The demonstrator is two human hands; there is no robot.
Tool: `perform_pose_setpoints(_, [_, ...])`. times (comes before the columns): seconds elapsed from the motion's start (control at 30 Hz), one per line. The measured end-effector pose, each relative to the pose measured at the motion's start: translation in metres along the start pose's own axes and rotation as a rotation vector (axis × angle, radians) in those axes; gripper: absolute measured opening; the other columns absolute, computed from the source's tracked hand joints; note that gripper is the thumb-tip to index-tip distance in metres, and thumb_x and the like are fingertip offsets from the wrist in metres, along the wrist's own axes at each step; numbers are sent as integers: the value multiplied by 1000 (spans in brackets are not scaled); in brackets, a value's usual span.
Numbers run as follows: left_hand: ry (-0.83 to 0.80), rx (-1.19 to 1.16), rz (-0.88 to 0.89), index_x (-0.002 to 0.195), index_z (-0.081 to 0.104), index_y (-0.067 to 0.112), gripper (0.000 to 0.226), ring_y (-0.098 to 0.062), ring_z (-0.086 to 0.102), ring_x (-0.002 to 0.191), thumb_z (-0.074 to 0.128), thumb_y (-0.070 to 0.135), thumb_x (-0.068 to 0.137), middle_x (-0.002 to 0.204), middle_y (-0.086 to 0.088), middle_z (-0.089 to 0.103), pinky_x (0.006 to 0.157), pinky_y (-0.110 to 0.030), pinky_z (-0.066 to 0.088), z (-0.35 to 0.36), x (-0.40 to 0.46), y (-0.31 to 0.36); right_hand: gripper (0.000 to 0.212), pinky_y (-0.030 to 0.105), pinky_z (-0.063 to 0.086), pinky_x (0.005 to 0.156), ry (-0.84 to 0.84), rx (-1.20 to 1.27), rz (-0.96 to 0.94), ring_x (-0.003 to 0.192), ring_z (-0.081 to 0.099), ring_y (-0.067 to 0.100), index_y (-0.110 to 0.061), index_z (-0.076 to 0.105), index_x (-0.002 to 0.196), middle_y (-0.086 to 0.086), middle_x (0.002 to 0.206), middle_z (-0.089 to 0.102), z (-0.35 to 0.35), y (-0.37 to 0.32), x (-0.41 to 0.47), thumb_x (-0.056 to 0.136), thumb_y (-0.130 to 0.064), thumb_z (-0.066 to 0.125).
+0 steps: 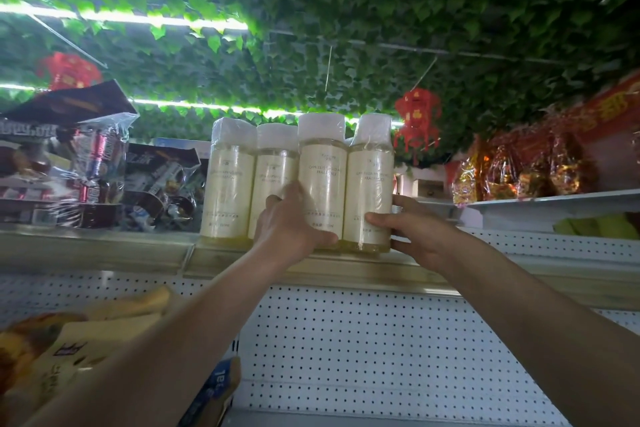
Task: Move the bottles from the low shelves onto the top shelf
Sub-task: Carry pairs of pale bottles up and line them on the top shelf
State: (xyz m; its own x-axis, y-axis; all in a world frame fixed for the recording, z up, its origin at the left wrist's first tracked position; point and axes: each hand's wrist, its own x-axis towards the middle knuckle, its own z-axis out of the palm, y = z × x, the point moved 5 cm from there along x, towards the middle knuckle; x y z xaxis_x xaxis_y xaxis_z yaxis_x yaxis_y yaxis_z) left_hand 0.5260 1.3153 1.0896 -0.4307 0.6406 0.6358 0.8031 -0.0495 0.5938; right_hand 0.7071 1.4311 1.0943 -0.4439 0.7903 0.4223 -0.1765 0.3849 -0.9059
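Bottles stand in a row of four at the middle of the frame, upright on the top shelf, each with a white cap and a pale cream label over yellowish liquid. From left to right: the first bottle, the second bottle, the third bottle and the fourth bottle. They stand touching side by side, close to the shelf's front edge, and clear film shows over at least the first and fourth caps.

The left hand reaches up from lower left and grips the lower part of the third bottle, thumb across its front near the base, fingers curled round its left side. The right hand comes from lower right and grips the fourth bottle low down, thumb on its front, fingers wrapped behind its right side.

At the left of the frame, wrapped packets crowd the same shelf. Red and gold wrapped goods sit on a shelf at the right. A white pegboard back panel fills the space below. Green leaves cover the ceiling, with red lanterns hanging from it.
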Motion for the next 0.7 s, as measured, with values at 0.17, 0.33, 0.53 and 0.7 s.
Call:
perform_pose_setpoints(0.17, [4,-21,-19,151,19,37,111,-30,50,117,91,41,67,128,-6,47,86,-34,40,3,-2,-6,59,27,56,69,24,-28,-21,103,71,20,-24,55,129,4,121,70,0,0,-1,81,-4,82])
perform_pose_setpoints(0.33, [31,-13,-29,152,20,35,109,-30,50,119,90,39,69,129,-9,48,83,-31,35,7,1,-5,69,29,57,69,44,-49,-25,102,71,22,-20,53,139,5,122,70,1,-2,1,79,-4,84])
perform_pose_setpoints(0.53, [74,29,-35,147,25,32,102,-29,50,114,90,38,69,123,-6,48,80,-32,36,10,3,-5,67,29,56,69,45,-60,-21,100,71,21,-20,52,137,4,120,70,2,-2,5,80,-4,83])
perform_pose_setpoints(0.7, [123,88,6,145,20,34,101,-22,47,95,90,33,71,106,0,42,75,-32,39,13,5,-3,69,33,58,72,48,-58,-11,102,71,25,-18,53,140,7,121,71,3,2,12,80,-2,83])
